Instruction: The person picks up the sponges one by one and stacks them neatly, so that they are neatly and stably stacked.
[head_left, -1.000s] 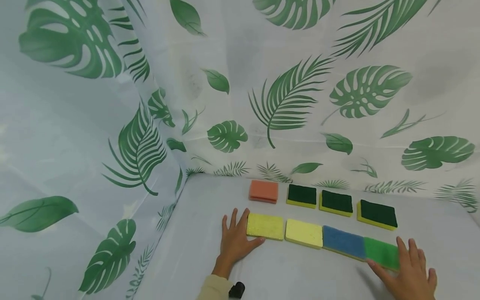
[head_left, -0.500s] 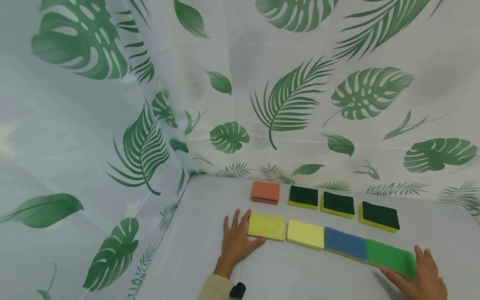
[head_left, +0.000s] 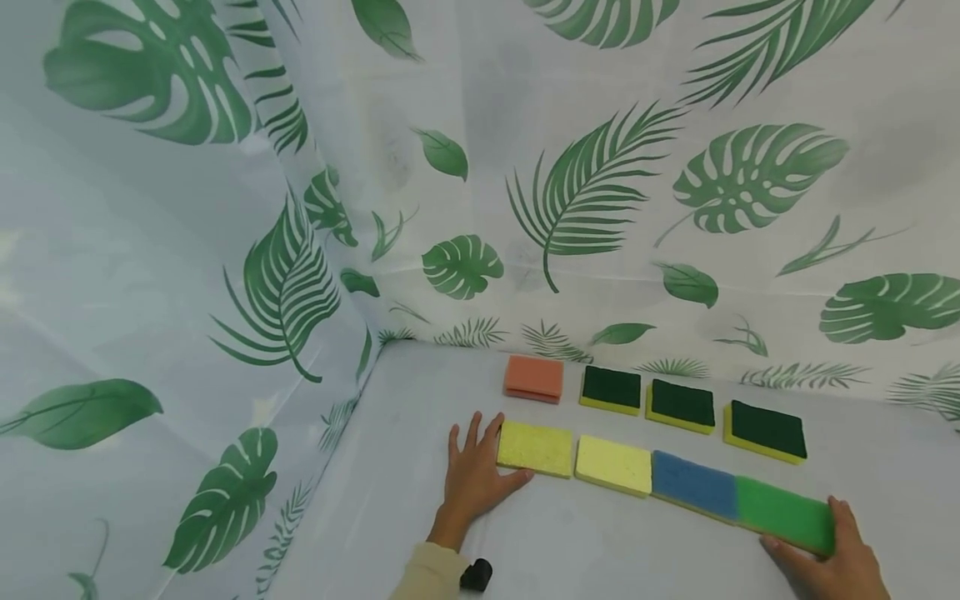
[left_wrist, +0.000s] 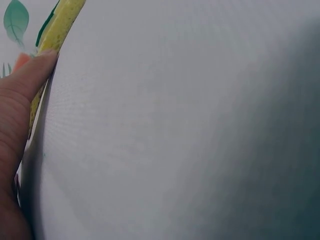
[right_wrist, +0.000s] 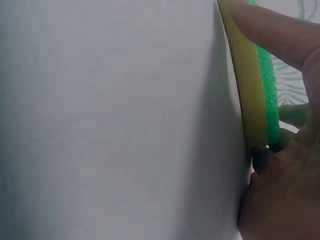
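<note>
My left hand [head_left: 476, 475] holds the left end of a yellow sponge [head_left: 536, 448], its thumb [left_wrist: 40, 70] against the front edge in the left wrist view. Its index fingertip is at the back left corner. To the right lies a pale yellow sponge [head_left: 613, 465], with a narrow gap between the two. A blue sponge [head_left: 695, 486] follows, beside a green sponge [head_left: 785, 515] at the row's right end. My right hand [head_left: 836, 558] grips that green sponge's right end, thumb in front and fingers on the far side. Its yellow underside [right_wrist: 250, 95] shows in the right wrist view.
Behind this row lie an orange sponge [head_left: 534, 378] and three dark green-topped sponges [head_left: 681, 403] on the white table [head_left: 600, 558]. A leaf-printed curtain [head_left: 585, 308] rises at the back and left. A small black object [head_left: 476, 575] is by the left sleeve.
My right hand has shifted right to the end of the green sponge, showing more of its top. The left hand keeps its place on the yellow sponge. The back row looks unmoved.
</note>
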